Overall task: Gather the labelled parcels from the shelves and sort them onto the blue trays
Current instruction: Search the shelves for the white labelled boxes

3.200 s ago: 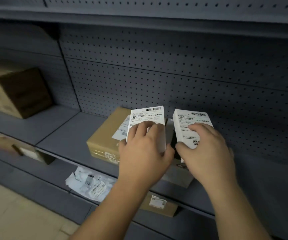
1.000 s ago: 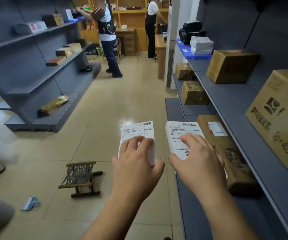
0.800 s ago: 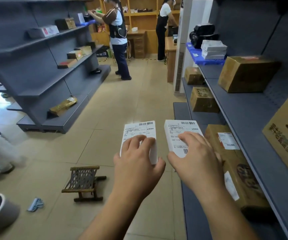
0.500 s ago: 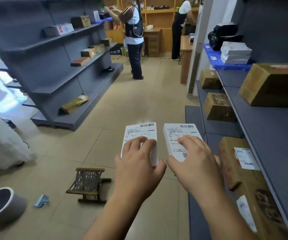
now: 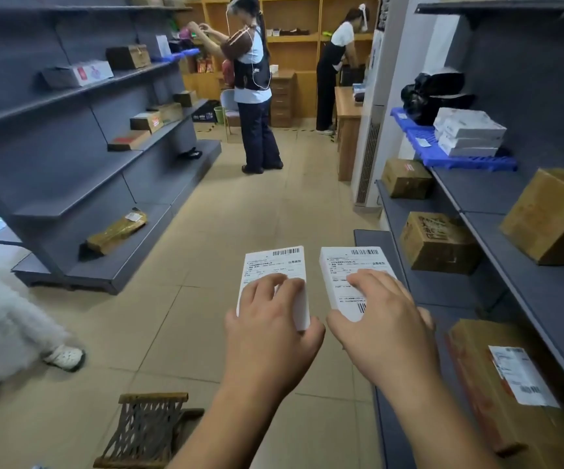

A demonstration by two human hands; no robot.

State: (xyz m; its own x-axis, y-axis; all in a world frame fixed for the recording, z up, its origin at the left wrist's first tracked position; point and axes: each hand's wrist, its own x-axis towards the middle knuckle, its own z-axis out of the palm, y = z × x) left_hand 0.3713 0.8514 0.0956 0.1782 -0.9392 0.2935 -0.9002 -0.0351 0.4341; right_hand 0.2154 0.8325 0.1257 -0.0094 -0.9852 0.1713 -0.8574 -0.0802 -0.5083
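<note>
I carry two small white labelled parcels side by side over the aisle floor. My left hand [image 5: 270, 333] grips the left white parcel [image 5: 273, 265] from above, fingers on its label and thumb on its right edge. My right hand [image 5: 385, 330] grips the right white parcel [image 5: 351, 265] the same way. A blue tray [image 5: 443, 155] lies on the right-hand shelf ahead, with several white parcels [image 5: 468, 137] stacked on it. Another blue tray [image 5: 179, 55] sits on the upper left shelf, far down the aisle.
Grey shelves line both sides, holding cardboard boxes [image 5: 439, 242], [image 5: 405, 179], [image 5: 554, 218]. A labelled brown parcel [image 5: 504, 384] lies low on the right. Two people [image 5: 256, 96], [image 5: 334, 69] stand at the aisle's far end. A small wooden stool [image 5: 148, 431] and someone's shoe [image 5: 65, 357] are on the floor.
I have turned away from the shelf and walked down the aisle with both white parcels held; the blue tray on the right is nearer. My grips are unchanged.
</note>
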